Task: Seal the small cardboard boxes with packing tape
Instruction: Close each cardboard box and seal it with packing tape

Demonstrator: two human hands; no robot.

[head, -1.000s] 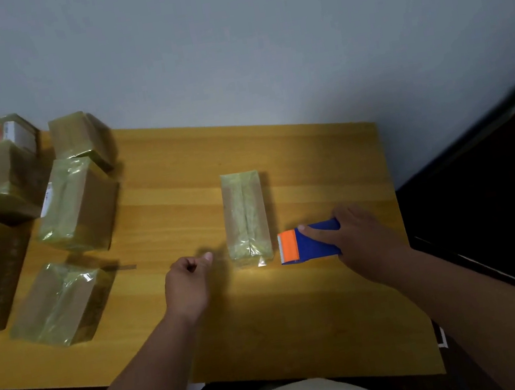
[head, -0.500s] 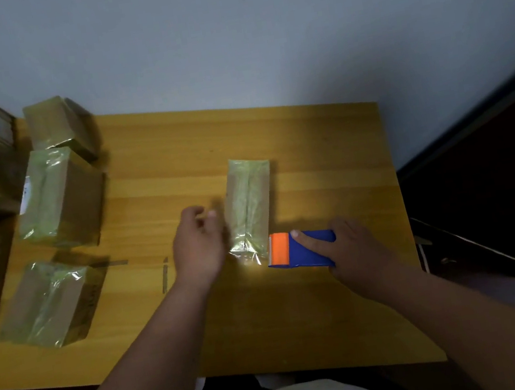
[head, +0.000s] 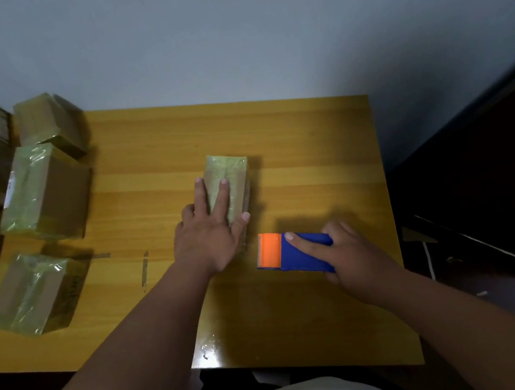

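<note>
Nearest, the right hand grips a blue-and-orange tape dispenser, its fingers curled round it. Just beyond, the left hand lies flat, fingers straight and spread, on a taped box mid-counter. Farther left, more taped boxes cluster by the wall.
</note>
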